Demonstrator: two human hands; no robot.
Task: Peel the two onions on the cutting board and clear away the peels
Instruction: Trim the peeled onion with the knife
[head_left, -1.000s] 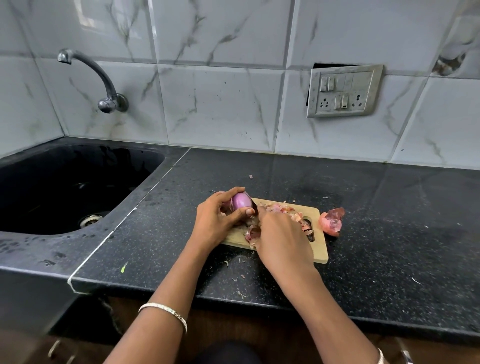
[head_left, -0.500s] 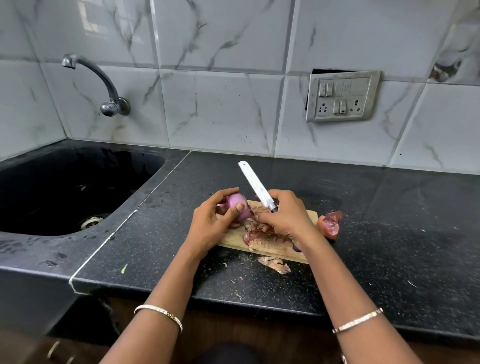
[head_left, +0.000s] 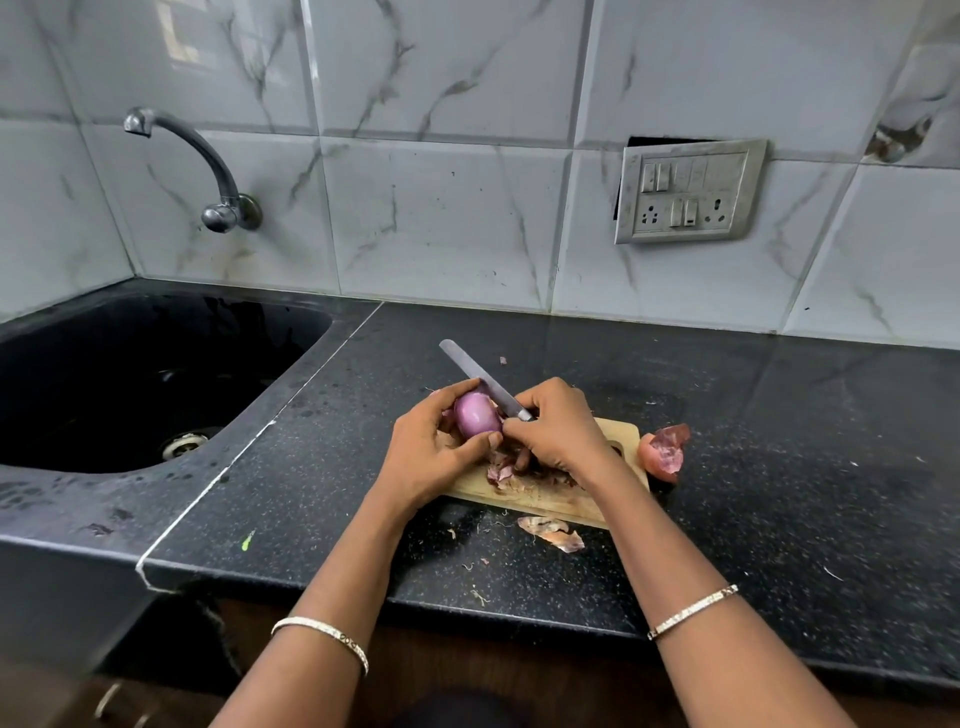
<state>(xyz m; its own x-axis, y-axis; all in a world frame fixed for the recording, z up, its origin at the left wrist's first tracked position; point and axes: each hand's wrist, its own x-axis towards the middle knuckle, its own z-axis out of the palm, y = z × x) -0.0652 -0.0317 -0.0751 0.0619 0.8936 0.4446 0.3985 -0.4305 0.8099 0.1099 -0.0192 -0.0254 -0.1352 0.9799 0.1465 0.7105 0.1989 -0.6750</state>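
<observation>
The knife (head_left: 478, 382), gripped by the right hand (head_left: 558, 431), is now laid against the purple onion (head_left: 477, 414), held by the left hand (head_left: 431, 457) over the cutting board (head_left: 618, 434); a careful peeling cut is needed.

Soft, even daylight fills the spot, fairly bright, with no hard shadows. A pale window patch glares on the tiles (head_left: 176, 36) at upper left, so the light probably comes from behind and to the left. The black counter (head_left: 779, 467) is glossy and mirrors the wall faintly. The sink (head_left: 130, 374) is deep and dim, its detail lost. Focus is crisp in the middle, on the onion (head_left: 475, 415) and the knife (head_left: 470, 371), whose blade gleams. Tile lines bow toward the edges, and the bottom strip is dark and smeared.
</observation>
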